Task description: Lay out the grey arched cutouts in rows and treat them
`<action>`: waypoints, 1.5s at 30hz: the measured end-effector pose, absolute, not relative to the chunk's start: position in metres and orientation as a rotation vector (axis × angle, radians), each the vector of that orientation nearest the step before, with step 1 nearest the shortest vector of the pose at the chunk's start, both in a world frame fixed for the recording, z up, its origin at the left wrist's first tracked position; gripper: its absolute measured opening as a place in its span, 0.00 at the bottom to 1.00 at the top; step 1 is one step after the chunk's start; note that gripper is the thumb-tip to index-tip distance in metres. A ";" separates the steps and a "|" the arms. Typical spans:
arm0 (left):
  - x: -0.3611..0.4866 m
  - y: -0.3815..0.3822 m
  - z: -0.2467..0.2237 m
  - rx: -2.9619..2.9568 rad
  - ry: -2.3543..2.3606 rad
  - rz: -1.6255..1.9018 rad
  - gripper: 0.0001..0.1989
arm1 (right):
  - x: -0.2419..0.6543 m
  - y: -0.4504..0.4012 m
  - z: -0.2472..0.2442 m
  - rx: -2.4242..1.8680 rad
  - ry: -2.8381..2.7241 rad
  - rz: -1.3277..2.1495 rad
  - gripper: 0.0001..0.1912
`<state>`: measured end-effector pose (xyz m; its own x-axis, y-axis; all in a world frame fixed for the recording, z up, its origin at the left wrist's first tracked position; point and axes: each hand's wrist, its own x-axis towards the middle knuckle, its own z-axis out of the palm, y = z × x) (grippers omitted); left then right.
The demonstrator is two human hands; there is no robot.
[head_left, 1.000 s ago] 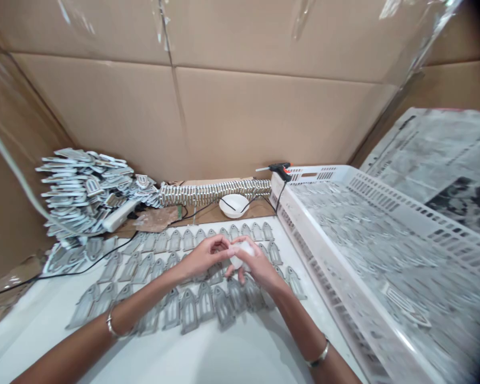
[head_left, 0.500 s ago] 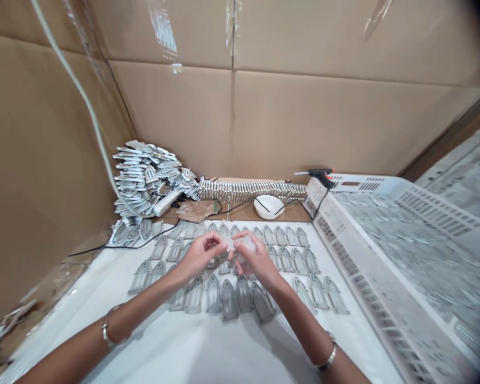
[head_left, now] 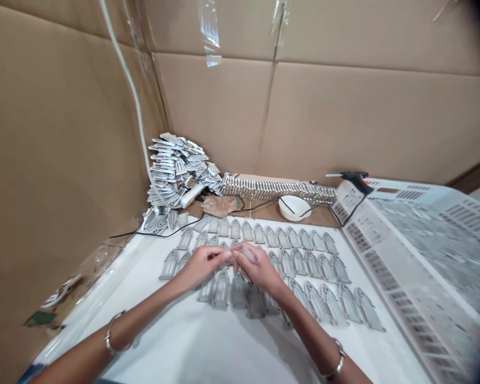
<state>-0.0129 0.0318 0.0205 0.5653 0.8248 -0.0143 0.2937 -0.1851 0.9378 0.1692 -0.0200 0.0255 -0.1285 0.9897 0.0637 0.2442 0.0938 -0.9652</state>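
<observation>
The right hand (head_left: 258, 269) curls narrowly around a small translucent whitish lump (head_left: 246, 254), the left hand (head_left: 202, 265) pinching its near end, both just above rows of grey arch-shaped flat pieces (head_left: 222, 290) on the white tabletop (head_left: 152, 341)

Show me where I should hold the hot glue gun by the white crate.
Hold the black handle of the hot glue gun, coming from the right. The handle angles down at that end, shaped for your fingers, while the thin nozzle points left, away from your hand, beyond the white plastic crate.
</observation>
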 end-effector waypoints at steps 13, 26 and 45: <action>-0.031 0.031 0.029 1.985 0.895 0.698 0.10 | 0.163 -0.034 0.027 -1.442 -1.806 0.905 0.11; -0.089 0.101 0.024 1.846 1.257 0.861 0.18 | 0.184 -0.043 0.022 -1.455 -1.649 0.849 0.14; -0.101 0.112 0.011 1.783 1.395 0.746 0.20 | 0.192 -0.044 0.015 -1.508 -1.653 0.793 0.14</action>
<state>-0.1008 0.1117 0.0114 0.2396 0.9709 0.0015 0.5404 -0.1347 0.8306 0.1917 -0.0440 0.0151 -0.0257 0.9926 0.1184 0.5287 0.1141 -0.8411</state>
